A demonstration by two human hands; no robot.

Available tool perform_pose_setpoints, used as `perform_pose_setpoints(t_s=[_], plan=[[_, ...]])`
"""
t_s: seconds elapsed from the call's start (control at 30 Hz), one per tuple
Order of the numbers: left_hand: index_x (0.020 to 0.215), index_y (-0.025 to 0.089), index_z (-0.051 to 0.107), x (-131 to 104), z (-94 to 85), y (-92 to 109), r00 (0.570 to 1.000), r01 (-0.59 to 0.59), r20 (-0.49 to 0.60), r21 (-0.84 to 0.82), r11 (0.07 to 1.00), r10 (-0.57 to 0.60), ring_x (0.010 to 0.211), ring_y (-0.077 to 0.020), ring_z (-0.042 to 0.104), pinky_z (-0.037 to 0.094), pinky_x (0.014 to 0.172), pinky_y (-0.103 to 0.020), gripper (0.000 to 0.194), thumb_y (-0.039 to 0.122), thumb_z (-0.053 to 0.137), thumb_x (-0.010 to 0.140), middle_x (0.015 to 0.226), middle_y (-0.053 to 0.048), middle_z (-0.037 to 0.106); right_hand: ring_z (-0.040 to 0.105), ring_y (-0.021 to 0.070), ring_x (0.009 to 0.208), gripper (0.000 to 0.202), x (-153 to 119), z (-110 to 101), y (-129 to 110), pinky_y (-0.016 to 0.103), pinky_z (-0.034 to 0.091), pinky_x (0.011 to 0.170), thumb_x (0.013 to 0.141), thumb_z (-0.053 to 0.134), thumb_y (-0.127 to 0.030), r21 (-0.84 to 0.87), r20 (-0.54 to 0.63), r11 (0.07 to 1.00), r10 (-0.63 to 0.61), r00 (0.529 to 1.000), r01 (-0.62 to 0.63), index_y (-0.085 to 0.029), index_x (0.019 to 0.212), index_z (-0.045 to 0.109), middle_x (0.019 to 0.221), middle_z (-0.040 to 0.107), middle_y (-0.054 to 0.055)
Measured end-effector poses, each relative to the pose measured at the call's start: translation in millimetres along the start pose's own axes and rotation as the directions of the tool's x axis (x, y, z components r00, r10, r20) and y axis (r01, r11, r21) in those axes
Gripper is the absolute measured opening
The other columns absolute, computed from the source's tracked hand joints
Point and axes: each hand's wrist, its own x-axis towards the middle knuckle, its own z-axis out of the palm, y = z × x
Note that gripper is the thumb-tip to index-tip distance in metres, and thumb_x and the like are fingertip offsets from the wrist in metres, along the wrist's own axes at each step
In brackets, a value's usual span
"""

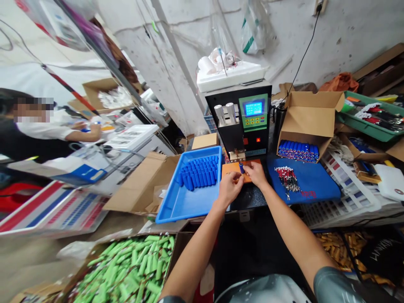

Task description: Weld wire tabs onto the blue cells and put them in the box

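A blue cylindrical battery cell [241, 167] stands on the orange block [232, 169], just below the metal electrodes [237, 155] of a black spot welder [264, 141]. My right hand [255, 173] pinches the cell from the right. On the other side, my left hand [231, 187] has its fingers curled together close to the cell; whatever is between them is too small to make out. Left of it sits a blue tray [176, 208] with rows of blue battery cells [202, 173]. Red and black wire leads [287, 179] with white ends lie on a blue mat [315, 181] at the right.
An open cardboard box [307, 115] of blue cells stands behind the mat. Green wrapped cells [132, 269] fill a box at lower left. A green bin [375, 130] of leads is at far right. Another person [47, 130] works at a bench on the left.
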Motion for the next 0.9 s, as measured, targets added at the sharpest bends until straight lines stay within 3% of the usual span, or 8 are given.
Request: perform_pose_setpoints(t_s=[0.1,0.2,0.33,0.5,0.67,0.77,0.83,0.9], plan=[[0.079,0.018,0.068,0.3,4.7,0.4,1.000,0.020,-0.014,0.047,0.999,-0.020,0.066,-0.0150,0.058,0.043,0.063,-0.026,0.010,0.024,0.061,0.080,0.074,-0.004,0.067,0.051,0.0144,0.054,0.027,-0.8,-1.9,-2.2,0.024,0.039,0.051,0.071,0.061,-0.042,0.029,0.011,0.999,0.019,1.000,-0.019,-0.020,0.056,0.054,0.051,0.055,-0.002],[0.080,0.018,0.067,4.1,5.5,-2.0,0.999,0.035,0.003,0.036,0.999,-0.035,0.065,-0.0147,0.057,0.043,0.064,-0.027,0.010,0.022,0.058,0.081,0.075,-0.004,0.067,0.044,0.0113,0.046,0.029,-3.3,-7.9,-8.0,0.023,0.032,0.045,0.070,0.062,-0.043,0.107,0.104,0.993,0.038,0.994,-0.049,-0.020,0.057,0.052,0.050,0.052,-0.003],[0.085,0.019,0.065,9.9,1.2,-5.5,0.999,-0.047,0.025,0.029,0.998,0.046,0.069,-0.0153,0.057,0.044,0.068,-0.028,0.010,0.022,0.055,0.083,0.077,-0.004,0.066,0.037,0.0088,0.041,0.029,-6.3,-15.4,-14.2,0.022,0.027,0.042,0.068,0.067,-0.044,0.170,0.271,0.979,0.060,0.961,-0.109,-0.019,0.062,0.053,0.048,0.047,-0.005],[0.087,0.019,0.064,11.3,-1.3,-4.5,0.990,-0.123,0.075,0.015,0.992,0.121,0.073,-0.0160,0.057,0.045,0.072,-0.029,0.011,0.021,0.054,0.084,0.078,-0.004,0.064,0.037,0.0080,0.041,0.031,-5.7,-15.9,-14.2,0.021,0.026,0.042,0.065,0.068,-0.045,0.143,0.289,0.986,0.042,0.956,-0.086,-0.018,0.063,0.054,0.046,0.045,-0.007],[0.087,0.019,0.067,4.5,-2.1,-1.5,0.995,-0.101,-0.010,-0.049,0.994,0.100,0.107,-0.0220,0.056,0.044,0.096,-0.036,0.014,0.015,0.056,0.079,0.106,-0.009,0.061,0.037,0.0078,0.040,0.025,-4.0,-19.9,-12.1,0.022,0.025,0.041,0.066,0.067,-0.041,0.214,0.298,0.965,0.081,0.951,-0.149,-0.018,0.062,0.056,0.047,0.047,-0.006],[0.106,0.020,0.069,5.3,-1.3,-5.4,0.986,-0.092,0.129,-0.107,0.990,0.105,0.122,-0.0253,0.050,0.039,0.105,-0.040,0.032,0.012,0.057,0.077,0.124,-0.011,0.056,0.038,0.0074,0.040,0.025,-2.1,-24.5,-9.0,0.021,0.025,0.041,0.068,0.066,-0.039,0.313,0.313,0.928,0.099,0.944,-0.201,-0.018,0.060,0.055,0.049,0.050,-0.005],[0.119,0.021,0.065,8.5,0.4,-9.3,0.969,-0.086,0.220,-0.115,0.990,0.109,0.118,-0.0253,0.054,0.041,0.103,-0.041,0.045,0.010,0.057,0.076,0.125,-0.011,0.057,0.037,0.0071,0.040,0.027,-0.7,-26.4,-7.2,0.021,0.025,0.040,0.069,0.067,-0.040,0.357,0.314,0.908,0.102,0.944,-0.217,-0.018,0.058,0.054,0.049,0.051,-0.004],[0.126,0.021,0.061,11.8,3.0,-13.0,0.965,-0.094,0.234,-0.103,0.990,0.116,0.107,-0.0235,0.058,0.045,0.097,-0.039,0.053,0.009,0.058,0.075,0.118,-0.011,0.060,0.038,0.0071,0.041,0.029,0.5,-27.1,-6.9,0.021,0.024,0.040,0.069,0.068,-0.040,0.392,0.303,0.891,0.111,0.947,-0.230,-0.018,0.058,0.053,0.050,0.050,-0.004]])
